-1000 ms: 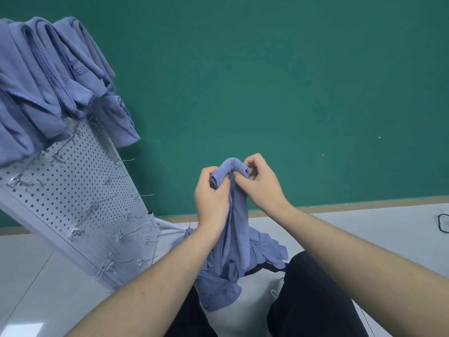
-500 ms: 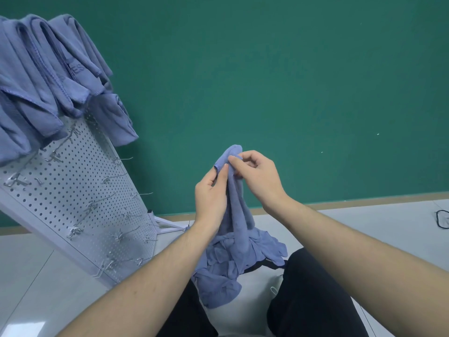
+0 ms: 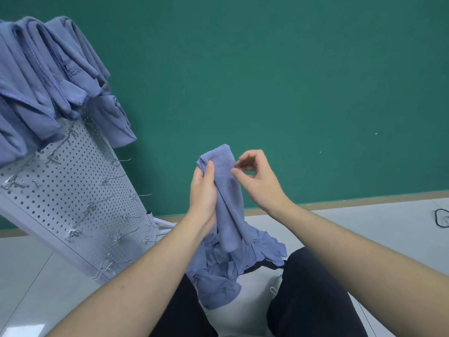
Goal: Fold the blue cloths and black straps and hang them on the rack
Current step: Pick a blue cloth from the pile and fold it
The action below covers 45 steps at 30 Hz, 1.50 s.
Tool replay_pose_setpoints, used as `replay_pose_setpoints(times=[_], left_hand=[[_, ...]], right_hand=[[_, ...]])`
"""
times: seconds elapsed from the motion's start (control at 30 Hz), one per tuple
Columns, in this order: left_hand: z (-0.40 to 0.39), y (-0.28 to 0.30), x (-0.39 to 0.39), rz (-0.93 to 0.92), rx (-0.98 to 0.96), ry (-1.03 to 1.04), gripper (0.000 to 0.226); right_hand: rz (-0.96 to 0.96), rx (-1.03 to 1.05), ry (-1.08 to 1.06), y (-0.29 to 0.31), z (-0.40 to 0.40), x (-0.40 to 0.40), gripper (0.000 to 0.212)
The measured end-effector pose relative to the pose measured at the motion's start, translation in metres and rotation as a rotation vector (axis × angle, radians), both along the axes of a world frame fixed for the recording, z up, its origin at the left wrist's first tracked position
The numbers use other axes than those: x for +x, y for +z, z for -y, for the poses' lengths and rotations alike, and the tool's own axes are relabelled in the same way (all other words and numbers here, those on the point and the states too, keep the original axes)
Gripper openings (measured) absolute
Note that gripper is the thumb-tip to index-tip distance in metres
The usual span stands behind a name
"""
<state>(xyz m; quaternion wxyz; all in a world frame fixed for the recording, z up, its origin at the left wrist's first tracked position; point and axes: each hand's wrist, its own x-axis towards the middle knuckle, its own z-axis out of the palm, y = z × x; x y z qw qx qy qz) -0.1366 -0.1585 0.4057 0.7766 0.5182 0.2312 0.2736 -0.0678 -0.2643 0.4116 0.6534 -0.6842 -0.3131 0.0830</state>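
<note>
Cloth (image 3: 227, 190), folded into a narrow strip, hangs from my left hand (image 3: 202, 193), which grips its top, above the pile (image 3: 226, 268) on the floor between my knees. My right hand (image 3: 255, 181) is loosely curled, one fingertip touching the cloth. On the rack's (image 3: 73, 190) top edge hang folded cloths (image 3: 43, 76); one bears "ES".

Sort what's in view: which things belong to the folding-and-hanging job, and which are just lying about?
Job:
held blue cloth
cloth pile
hung cloths
pegboard rack
black strap

Lying about:
black cable loop on the floor
</note>
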Motion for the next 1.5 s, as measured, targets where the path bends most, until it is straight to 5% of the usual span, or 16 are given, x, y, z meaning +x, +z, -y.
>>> replay_pose_setpoints(times=[0.17, 0.37, 0.63, 0.77, 1.07, 1.2, 1.43, 1.5], left_hand=[[0.0, 0.016, 0.005, 0.016, -0.012, -0.068, 0.025], [-0.003, 0.03, 0.013, 0.017, -0.099, -0.033, 0.03], [-0.037, 0.037, 0.006, 0.064, -0.34, 0.115, 0.035], [-0.051, 0.032, 0.002, 0.079, -0.377, 0.157, 0.039], [-0.052, 0.019, 0.003, 0.018, -0.39, 0.12, 0.04], [-0.062, 0.016, -0.001, -0.013, -0.346, 0.107, 0.051], [-0.112, -0.007, -0.022, -0.012, -0.362, 0.215, 0.043], [-0.122, -0.011, -0.031, -0.077, -0.229, 0.343, 0.043]], right_hand=[[-0.169, -0.077, 0.064, -0.01, 0.004, 0.003, 0.048], [-0.022, -0.134, 0.018, -0.03, 0.003, -0.006, 0.043], [-0.059, -0.472, 0.203, -0.05, 0.019, 0.009, 0.033], [-0.031, -0.722, 0.241, -0.064, 0.026, 0.016, 0.05], [-0.171, -0.154, 0.191, -0.034, -0.024, -0.003, 0.042], [-0.179, -0.202, 0.192, -0.016, -0.05, 0.002, 0.026], [-0.146, -0.206, 0.393, 0.003, -0.091, 0.02, 0.028], [-0.078, -0.229, 0.452, 0.011, -0.105, 0.025, 0.031]])
